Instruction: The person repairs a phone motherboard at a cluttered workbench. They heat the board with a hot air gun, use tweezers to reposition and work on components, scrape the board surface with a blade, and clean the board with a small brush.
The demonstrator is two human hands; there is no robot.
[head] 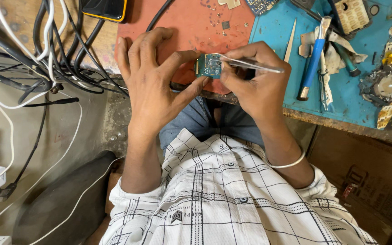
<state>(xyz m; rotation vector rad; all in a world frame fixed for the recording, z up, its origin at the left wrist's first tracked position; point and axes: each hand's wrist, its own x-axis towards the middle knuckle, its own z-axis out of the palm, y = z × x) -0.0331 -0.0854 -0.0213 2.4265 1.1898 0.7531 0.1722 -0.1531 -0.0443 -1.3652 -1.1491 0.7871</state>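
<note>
My left hand (153, 84) pinches a small green circuit board (209, 66) between thumb and forefinger, just above the near edge of the workbench. My right hand (252, 86) grips metal tweezers (250, 65), whose tips rest on the top of the board. A silver bangle (291, 162) circles my right wrist. Both hands meet at the board over my lap, above my checked white shirt (218, 195) and jeans.
A red mat (182, 27) and a blue mat (277, 36) cover the bench. On the blue mat lie a blue-handled tool (313, 59), a soldering iron, a thin stick and torn scraps. Tangled black and white cables (46, 54) hang at left. A dark stool (64, 199) stands lower left.
</note>
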